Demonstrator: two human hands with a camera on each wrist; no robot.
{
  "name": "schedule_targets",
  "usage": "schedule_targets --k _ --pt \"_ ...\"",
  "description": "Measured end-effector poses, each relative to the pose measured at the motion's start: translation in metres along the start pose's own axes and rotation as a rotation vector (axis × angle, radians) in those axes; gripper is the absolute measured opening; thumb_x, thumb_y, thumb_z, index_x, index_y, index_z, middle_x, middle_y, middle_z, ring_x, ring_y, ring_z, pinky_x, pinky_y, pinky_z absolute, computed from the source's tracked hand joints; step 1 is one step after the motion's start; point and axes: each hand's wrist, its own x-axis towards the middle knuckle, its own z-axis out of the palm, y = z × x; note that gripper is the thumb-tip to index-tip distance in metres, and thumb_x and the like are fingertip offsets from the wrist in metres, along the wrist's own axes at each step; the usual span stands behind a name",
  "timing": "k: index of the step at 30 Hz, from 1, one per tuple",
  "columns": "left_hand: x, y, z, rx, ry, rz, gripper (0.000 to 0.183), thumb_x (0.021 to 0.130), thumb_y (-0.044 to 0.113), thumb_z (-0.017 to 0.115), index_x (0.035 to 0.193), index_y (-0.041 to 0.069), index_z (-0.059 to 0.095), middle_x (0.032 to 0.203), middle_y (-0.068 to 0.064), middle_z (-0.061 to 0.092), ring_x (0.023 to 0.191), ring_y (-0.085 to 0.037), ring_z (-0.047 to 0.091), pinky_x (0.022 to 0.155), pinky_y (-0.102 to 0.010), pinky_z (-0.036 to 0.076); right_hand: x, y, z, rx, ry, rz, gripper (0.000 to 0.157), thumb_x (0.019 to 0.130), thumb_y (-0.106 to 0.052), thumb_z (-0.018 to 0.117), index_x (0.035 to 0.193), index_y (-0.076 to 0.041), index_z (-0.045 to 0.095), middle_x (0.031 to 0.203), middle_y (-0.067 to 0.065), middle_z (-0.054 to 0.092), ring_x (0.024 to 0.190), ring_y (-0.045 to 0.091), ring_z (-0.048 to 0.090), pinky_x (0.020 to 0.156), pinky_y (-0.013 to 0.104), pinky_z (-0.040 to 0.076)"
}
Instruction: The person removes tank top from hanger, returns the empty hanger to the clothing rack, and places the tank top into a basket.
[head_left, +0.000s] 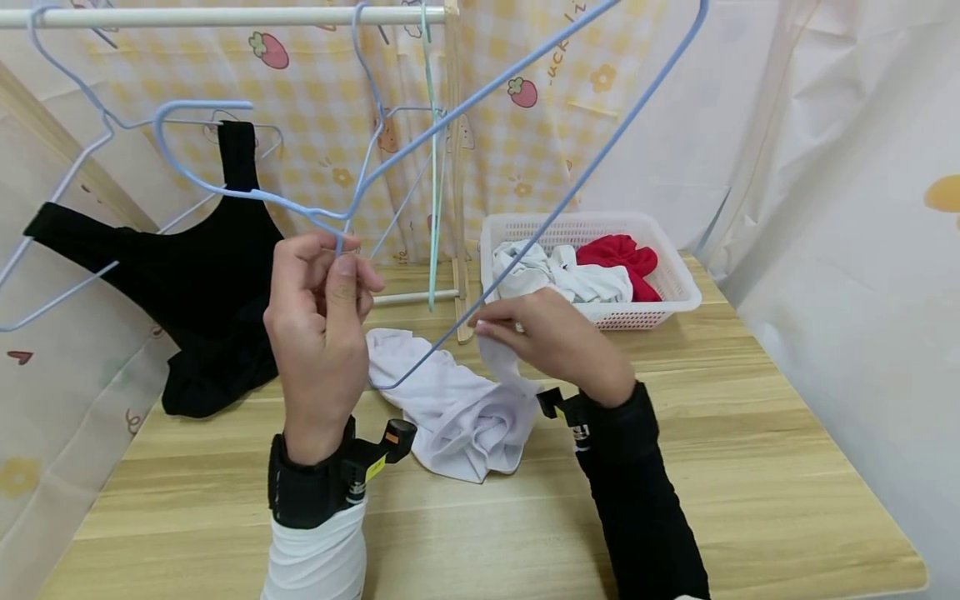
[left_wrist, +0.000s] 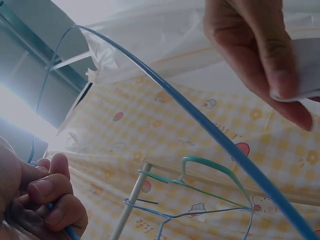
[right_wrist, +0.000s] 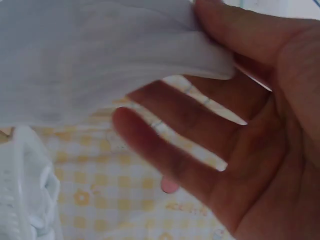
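My left hand (head_left: 318,333) pinches a blue wire hanger (head_left: 543,229) near the base of its hook, and the hanger's long triangle stretches out to the upper right. With thumb and fingers my right hand (head_left: 558,342) pinches a strap-like edge of a white garment (head_left: 465,417). The rest of that garment lies crumpled on the table, and one end of the hanger reaches down over it. In the right wrist view the white cloth (right_wrist: 100,65) hangs from the thumb and index finger, while the other fingers are spread.
A rack rail (head_left: 187,17) at the back left carries blue hangers and a green hanger (head_left: 433,167). A black tank top (head_left: 202,258) hangs there, its lower part on the table (head_left: 750,483). A white basket (head_left: 675,304) behind my right hand holds white and red clothes (head_left: 618,258).
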Motion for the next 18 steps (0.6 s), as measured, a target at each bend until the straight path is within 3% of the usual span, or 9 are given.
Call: schedule_targets --k 4,8,12,18 --pt "0.000 0.000 0.000 -0.036 0.033 0.009 0.018 0.112 0.004 0.050 0.116 -0.012 0.057 0.089 0.005 0.069 0.067 -0.010 0.053 0.059 -0.018 0.038 0.009 0.004 0.014 -0.005 -0.199 0.038 0.017 0.106 -0.017 0.070 0.112 -0.010 0.085 0.100 -0.002 0.082 0.082 0.007 0.066 0.078 0.028 0.057" --pt "0.000 0.000 0.000 -0.057 0.055 0.003 0.018 0.112 0.004 0.051 0.115 -0.012 0.057 0.090 0.007 0.069 0.066 -0.011 0.053 0.059 -0.018 0.038 0.015 0.010 0.025 -0.014 -0.316 0.048 0.015 0.104 -0.015 0.072 0.108 -0.010 0.086 0.097 -0.003 0.081 0.080 0.004 0.064 0.076 0.023 0.056" --pt "0.000 0.000 -0.001 -0.041 0.052 0.002 0.020 0.113 0.004 0.050 0.116 -0.014 0.056 0.089 0.008 0.068 0.067 -0.011 0.053 0.059 -0.018 0.038 0.016 0.014 0.029 -0.014 -0.348 0.059 0.014 0.103 -0.015 0.073 0.108 -0.010 0.086 0.096 -0.004 0.081 0.078 0.003 0.062 0.072 0.021 0.054" --pt "0.002 0.002 -0.004 -0.017 0.092 0.004 0.021 0.112 0.006 0.050 0.117 -0.013 0.058 0.088 0.009 0.068 0.067 -0.010 0.054 0.060 -0.018 0.038 0.010 0.014 0.016 0.007 -0.310 0.133 0.023 0.105 -0.021 0.072 0.122 -0.011 0.083 0.115 0.002 0.083 0.100 0.013 0.076 0.089 0.033 0.061"
